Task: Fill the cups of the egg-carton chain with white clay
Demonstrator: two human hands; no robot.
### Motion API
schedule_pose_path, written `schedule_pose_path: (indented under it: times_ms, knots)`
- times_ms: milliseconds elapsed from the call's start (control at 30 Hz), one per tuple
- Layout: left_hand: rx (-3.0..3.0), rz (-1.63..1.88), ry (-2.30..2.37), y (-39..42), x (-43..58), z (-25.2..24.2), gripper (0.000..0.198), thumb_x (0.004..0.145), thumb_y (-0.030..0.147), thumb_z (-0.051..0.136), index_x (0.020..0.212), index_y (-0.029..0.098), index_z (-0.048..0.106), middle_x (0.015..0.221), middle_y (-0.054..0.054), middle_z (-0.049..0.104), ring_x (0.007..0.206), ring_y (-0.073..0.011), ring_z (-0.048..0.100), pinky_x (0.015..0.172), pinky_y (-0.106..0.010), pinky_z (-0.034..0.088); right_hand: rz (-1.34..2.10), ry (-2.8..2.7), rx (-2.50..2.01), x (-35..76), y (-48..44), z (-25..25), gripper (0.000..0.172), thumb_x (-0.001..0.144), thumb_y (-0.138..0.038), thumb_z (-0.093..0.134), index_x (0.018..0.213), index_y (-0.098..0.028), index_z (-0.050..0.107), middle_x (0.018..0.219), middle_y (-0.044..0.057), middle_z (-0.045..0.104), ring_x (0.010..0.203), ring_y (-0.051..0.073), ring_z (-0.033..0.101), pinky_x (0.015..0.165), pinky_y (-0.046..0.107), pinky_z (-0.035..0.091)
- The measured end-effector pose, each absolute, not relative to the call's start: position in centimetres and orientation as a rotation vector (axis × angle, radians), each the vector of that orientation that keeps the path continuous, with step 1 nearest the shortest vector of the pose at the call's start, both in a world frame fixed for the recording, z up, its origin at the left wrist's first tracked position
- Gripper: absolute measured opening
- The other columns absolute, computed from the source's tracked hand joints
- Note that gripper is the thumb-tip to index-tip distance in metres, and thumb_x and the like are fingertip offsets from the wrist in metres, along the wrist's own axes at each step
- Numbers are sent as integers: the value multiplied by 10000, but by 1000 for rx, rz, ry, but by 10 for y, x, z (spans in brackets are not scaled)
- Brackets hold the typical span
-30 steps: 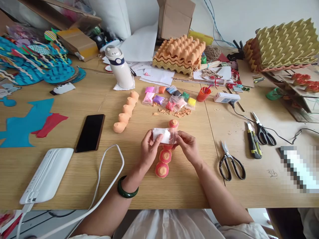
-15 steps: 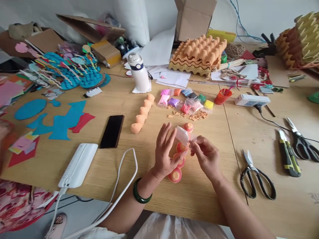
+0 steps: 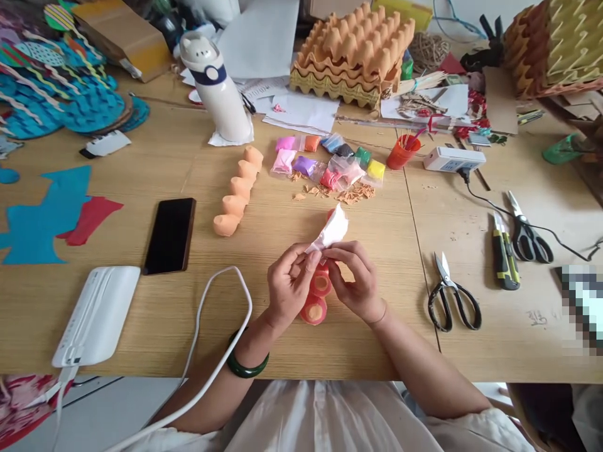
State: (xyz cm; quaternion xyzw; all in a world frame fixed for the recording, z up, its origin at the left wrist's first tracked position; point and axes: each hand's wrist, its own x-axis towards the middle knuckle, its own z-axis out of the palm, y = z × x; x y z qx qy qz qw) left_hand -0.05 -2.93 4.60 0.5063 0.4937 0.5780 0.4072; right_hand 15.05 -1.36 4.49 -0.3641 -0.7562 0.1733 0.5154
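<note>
One white sachet (image 3: pixel 332 227), head view: Held up between both hands over the red-ringed strip, tilted, bulky end pointing away from the body and hiding part of the far cup; impossible to tell torn from sealed at the near end.
Left hand (image 3: pixel 289 281): Pinching the near end of the sachet between thumb and bent fingers; dark green bangle (image 3: pixel 247 370) on the wrist.
Right hand (image 3: pixel 357 281): Thumb and bent fingers drawn together, pinching at the same end, close against the left fingertips; exact grip partly hidden.
Red-ringed egg-carton strip (image 3: pixel 321 290): Lying on the wooden table (image 3: pixel 386 238) beneath the hands, partly covered by them. Red in place around the cups in sight, round centres bare, no white on any showing part; judged red stage done, white not yet added.
Plain egg-carton strip (image 3: pixel 239 189): Beyond and left of the hands, five cups in a slanting row, bare orange all over; judged uncoloured so far.
Coloured sachets (image 3: pixel 330 178): Grouped beyond the hands, pink, purple, yellow and green among them.
Orange trimmings (image 3: pixel 357 193): Scattered just before the sachets; judged offcuts of finished cutting.
Scissors (image 3: pixel 448 281): Lying unheld at right, near a utility knife (image 3: pixel 506 254).
</note>
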Motion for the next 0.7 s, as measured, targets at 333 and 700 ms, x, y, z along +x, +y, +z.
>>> schedule_pose_path:
  times_ms: [333,700]
  knots:
    - [1232,1486,1322,-26,-4,46,390,932,570,794,837,194,753,785,-19,793,720,-155,754,710,-254,622,458,-1794,-935,146,-16,41,309,1021,-183,719,1301,-289,644,1207,112,716,1078,246,764,857,415,710]
    - [1948,1556,1362,-19,-15,47,315,1039,375,699,765,224,661,696,20,720,620,-108,646,665,-218,513,885,-1611,-930,141,-18,44,96,1058,-242,638,980,-244,694,1010,71,789,882,187,767,747,324,667]
